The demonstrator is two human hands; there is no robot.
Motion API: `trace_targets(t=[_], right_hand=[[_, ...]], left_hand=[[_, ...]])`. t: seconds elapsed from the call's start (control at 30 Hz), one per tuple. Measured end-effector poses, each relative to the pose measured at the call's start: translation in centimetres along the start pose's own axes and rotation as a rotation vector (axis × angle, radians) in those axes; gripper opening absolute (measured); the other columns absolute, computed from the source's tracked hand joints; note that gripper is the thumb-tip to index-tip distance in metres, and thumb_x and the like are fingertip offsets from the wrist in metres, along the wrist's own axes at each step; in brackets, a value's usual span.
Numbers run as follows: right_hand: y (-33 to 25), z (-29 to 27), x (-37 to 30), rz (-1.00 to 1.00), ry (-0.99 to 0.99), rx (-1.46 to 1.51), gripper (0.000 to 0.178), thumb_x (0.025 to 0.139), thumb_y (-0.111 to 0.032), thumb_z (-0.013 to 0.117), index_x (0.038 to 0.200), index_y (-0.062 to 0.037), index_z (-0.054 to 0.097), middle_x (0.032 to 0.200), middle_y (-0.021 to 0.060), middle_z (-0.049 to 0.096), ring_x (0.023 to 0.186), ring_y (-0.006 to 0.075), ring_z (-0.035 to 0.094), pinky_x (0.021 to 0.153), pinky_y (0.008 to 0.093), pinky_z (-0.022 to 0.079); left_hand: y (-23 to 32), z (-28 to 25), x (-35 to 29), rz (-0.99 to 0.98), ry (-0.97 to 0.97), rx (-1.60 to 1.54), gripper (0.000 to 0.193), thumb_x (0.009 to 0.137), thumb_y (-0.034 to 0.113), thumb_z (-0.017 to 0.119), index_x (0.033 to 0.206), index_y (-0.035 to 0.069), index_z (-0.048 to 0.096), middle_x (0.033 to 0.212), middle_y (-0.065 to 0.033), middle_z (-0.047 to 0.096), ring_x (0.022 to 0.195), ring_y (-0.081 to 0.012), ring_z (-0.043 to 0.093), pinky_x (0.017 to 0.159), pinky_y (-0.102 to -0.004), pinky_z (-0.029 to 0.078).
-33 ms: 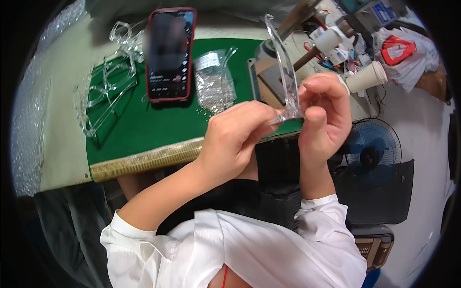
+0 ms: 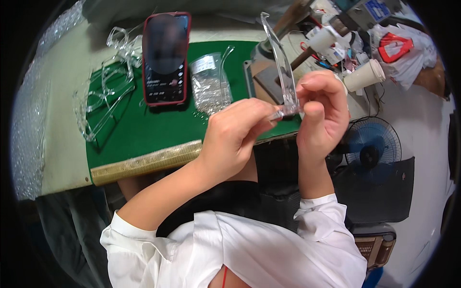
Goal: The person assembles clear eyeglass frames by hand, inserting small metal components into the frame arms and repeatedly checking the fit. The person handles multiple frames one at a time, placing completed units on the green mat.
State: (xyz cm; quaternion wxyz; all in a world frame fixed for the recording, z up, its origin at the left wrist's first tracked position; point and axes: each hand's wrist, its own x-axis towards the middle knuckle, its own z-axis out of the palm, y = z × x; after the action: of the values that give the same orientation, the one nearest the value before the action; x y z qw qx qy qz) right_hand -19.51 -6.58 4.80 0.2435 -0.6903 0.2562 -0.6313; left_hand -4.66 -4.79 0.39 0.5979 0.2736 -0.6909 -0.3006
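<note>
My left hand is closed, pinching a clear plastic eyeglass frame by its front near the hinge corner. One long temple arm rises from that corner, away from me. My right hand is just right of the corner, its fingers curled but apart from the thumb, with nothing visible between them. Past my left hand, a clear bag of tiny metal parts lies on the green mat, some bits spilled beside it. Several more clear eyeglass frames are heaped on the left.
A red-cased phone stands behind the mat's middle. A gold ridged strip runs along the table's front edge. To the right are a bench press, a white cup, a plastic bag and a fan. Bubble wrap lines the far left.
The whole view has shifted slightly. Both hands keep nearly the same pose, and the left still pinches the eyeglass frame.
</note>
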Motion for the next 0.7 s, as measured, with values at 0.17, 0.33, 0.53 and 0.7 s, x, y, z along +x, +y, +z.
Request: trace_targets(t=[0.17,0.33,0.53,0.7], right_hand=[[2.0,-3.4,1.7,0.081,0.019,0.066,0.022,0.090,-0.020,0.067,0.091,0.0023,0.064,0.092,0.0035,0.057,0.079,0.0078,0.052,0.073,0.0207,0.040],[2.8,-5.7,4.0,0.175,0.094,0.138,0.017,0.090,-0.014,0.066,0.091,0.0025,0.064,0.089,0.0036,0.061,0.084,0.0097,0.055,0.078,0.0236,0.043],[4.1,-8.0,5.3,0.161,0.041,0.092,0.020,0.089,-0.017,0.067,0.093,0.0020,0.063,0.092,0.0012,0.059,0.086,0.0086,0.049,0.079,0.0226,0.038],[5.1,-8.1,5.6,0.188,0.095,0.153,0.016,0.088,-0.015,0.067,0.096,-0.0006,0.065,0.093,-0.0001,0.060,0.084,0.0076,0.050,0.077,0.0222,0.037]], left_hand=[[-1.9,3.9,3.6,-0.025,0.070,-0.131,0.021,0.080,-0.007,0.062,0.101,-0.001,0.064,0.089,-0.0142,0.067,0.083,-0.0287,0.067,0.070,-0.0332,0.052],[-3.1,6.9,6.3,0.053,0.130,0.009,0.021,0.081,0.002,0.066,0.102,0.002,0.065,0.085,-0.0136,0.066,0.076,-0.0307,0.065,0.065,-0.0358,0.051],[-2.1,7.1,8.1,0.163,0.023,0.378,0.023,0.083,0.015,0.068,0.102,0.003,0.063,0.076,-0.0116,0.065,0.067,-0.0302,0.064,0.057,-0.0392,0.049],[-2.0,6.9,8.9,0.079,-0.060,0.516,0.021,0.085,0.017,0.067,0.097,0.000,0.062,0.074,-0.0159,0.065,0.063,-0.0322,0.064,0.054,-0.0383,0.049]])
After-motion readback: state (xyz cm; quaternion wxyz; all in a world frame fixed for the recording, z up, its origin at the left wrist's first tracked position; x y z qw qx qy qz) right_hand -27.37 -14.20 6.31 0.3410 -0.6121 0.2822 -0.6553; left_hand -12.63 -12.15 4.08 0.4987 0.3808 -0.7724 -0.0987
